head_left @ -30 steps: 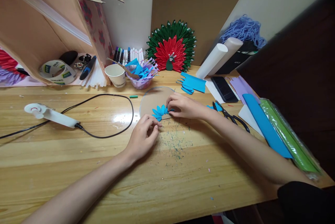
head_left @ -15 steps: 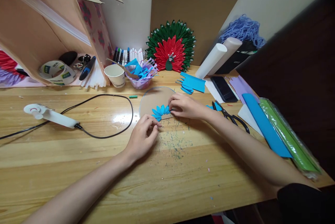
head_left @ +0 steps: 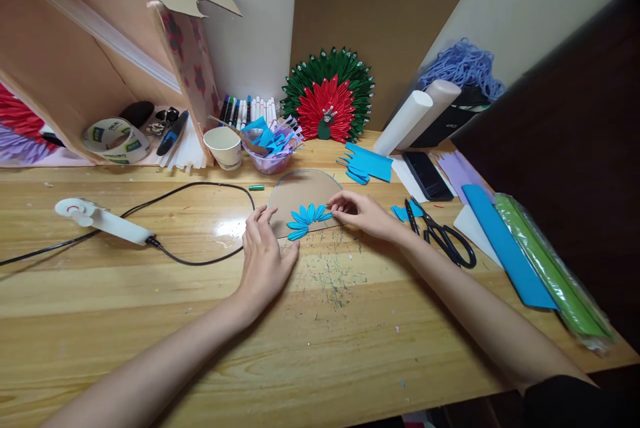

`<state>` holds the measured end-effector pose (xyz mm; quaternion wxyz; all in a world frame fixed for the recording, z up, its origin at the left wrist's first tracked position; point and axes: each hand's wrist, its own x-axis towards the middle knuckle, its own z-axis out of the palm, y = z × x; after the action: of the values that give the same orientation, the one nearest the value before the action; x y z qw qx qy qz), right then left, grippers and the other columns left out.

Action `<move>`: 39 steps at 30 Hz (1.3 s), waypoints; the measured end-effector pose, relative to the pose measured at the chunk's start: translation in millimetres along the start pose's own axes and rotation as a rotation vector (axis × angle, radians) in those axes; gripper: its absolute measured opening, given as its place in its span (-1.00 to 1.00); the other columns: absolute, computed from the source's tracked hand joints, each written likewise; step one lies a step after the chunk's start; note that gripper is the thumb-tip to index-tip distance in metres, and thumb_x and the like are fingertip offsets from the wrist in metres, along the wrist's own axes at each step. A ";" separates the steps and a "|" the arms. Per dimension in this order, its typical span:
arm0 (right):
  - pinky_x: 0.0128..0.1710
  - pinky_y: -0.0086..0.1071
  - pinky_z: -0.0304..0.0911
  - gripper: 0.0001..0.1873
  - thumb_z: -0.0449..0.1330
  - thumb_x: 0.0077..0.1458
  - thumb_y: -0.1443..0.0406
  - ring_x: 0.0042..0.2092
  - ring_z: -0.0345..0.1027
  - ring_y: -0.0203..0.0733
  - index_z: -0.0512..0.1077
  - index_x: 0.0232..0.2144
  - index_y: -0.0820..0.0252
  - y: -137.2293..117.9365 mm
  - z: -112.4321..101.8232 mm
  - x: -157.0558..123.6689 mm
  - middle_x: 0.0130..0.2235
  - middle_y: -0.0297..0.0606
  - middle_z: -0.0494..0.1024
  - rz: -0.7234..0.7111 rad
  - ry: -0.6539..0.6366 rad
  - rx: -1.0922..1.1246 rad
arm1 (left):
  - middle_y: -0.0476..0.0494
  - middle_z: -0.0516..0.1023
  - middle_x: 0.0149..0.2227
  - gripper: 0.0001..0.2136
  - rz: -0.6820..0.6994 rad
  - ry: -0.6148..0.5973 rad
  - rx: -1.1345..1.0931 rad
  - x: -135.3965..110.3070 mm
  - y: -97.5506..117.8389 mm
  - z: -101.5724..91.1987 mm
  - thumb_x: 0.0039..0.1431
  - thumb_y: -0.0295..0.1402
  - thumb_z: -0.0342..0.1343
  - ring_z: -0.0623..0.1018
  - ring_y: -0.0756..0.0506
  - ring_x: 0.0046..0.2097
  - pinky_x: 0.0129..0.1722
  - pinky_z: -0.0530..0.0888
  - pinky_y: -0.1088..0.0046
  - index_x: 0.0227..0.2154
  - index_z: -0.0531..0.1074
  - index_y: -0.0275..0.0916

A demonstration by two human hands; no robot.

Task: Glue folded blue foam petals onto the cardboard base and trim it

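Note:
Blue paper petals [head_left: 311, 213] form a half-ring fan along the straight lower edge of a rounded cardboard piece [head_left: 305, 183] lying on the table. My left hand [head_left: 263, 255] rests at the cardboard's left edge, fingers apart and nothing held, with the thumb just below the leftmost petal. At the right end of the fan, my right hand [head_left: 363, 216] has its thumb and fingertips pinched at the outermost petal. The fingers partly cover that petal's tip. Black scissors [head_left: 445, 235] and a black pen [head_left: 411, 216] lie right of my right hand, beside small blue paper pieces [head_left: 399, 213].
A white glue gun [head_left: 107, 221] with a looping black cord lies at left. Behind stand a paper cup [head_left: 223, 148], a bowl of paper scraps [head_left: 270, 158] and a red-green peacock craft [head_left: 327, 98]. A phone [head_left: 427, 175] and blue paper [head_left: 507, 248] lie at right.
My left hand has moved left off the left petals, and its fingers have spread. My right hand has shifted slightly right, uncovering more of the fan. The view has tilted a little.

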<state>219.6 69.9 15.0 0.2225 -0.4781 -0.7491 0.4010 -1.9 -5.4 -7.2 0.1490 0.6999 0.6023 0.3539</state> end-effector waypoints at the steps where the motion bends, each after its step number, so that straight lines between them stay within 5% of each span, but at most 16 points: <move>1: -0.35 -0.38 0.25 -0.81 0.11 0.03 0.33 -0.34 0.31 -0.27 0.39 -0.25 0.24 -0.2 0.5 0.0 -0.34 -0.22 0.47 -0.001 0.009 -0.002 | -0.33 0.07 0.07 -0.44 0.007 -0.002 0.003 -0.2 0.0 0.1 0.01 -0.40 0.09 0.14 -0.28 0.16 0.09 0.18 0.02 0.08 0.01 -0.24; 7: -0.39 -0.38 0.23 -0.84 0.08 0.10 0.27 -0.36 0.30 -0.27 0.39 -0.28 0.21 -1.2 2.2 -6.7 -0.33 -0.22 0.47 -0.060 0.102 -0.060 | -0.31 0.08 0.08 -0.46 0.019 0.001 -0.032 0.3 0.3 -1.1 0.03 -0.44 0.06 0.14 -0.28 0.17 0.07 0.19 0.00 0.08 0.01 -0.19; 11: -0.25 -0.29 0.24 -0.92 0.12 0.08 0.32 -0.25 0.30 -0.19 0.41 -0.36 0.16 -3.1 2.0 -12.5 -0.33 -0.22 0.45 -0.241 0.111 -0.246 | -0.31 0.08 0.08 -0.48 0.015 -0.001 -0.031 0.5 0.2 -0.9 0.03 -0.43 0.06 0.14 -0.29 0.17 0.08 0.19 0.00 0.06 0.03 -0.21; 19: -0.24 -0.30 0.18 -0.91 0.12 0.08 0.34 -0.22 0.22 -0.16 0.44 -0.40 0.18 -12.4 -6.6 6.2 -0.36 -0.21 0.42 -0.367 -0.036 -0.531 | -0.31 0.10 0.08 -0.50 0.004 -0.016 -0.022 0.6 -1.0 0.6 0.01 -0.45 0.06 0.14 -0.28 0.17 0.09 0.18 0.02 0.04 0.07 -0.22; 39: -0.37 -0.40 0.00 -0.89 0.11 0.01 0.40 -0.32 0.10 -0.22 0.41 -0.50 0.21 -30.0 -13.8 35.2 -0.45 -0.26 0.39 -0.517 -0.327 -0.778 | -0.33 0.10 0.07 -0.54 0.005 -0.040 0.046 0.2 0.1 -0.4 0.03 -0.43 0.04 0.15 -0.25 0.17 0.09 0.21 0.09 0.01 0.08 -0.28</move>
<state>197.7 100.1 45.6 -0.0008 -0.2553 -0.9624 0.0930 -2.1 -5.3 -6.8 0.1443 0.7115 0.6054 0.3262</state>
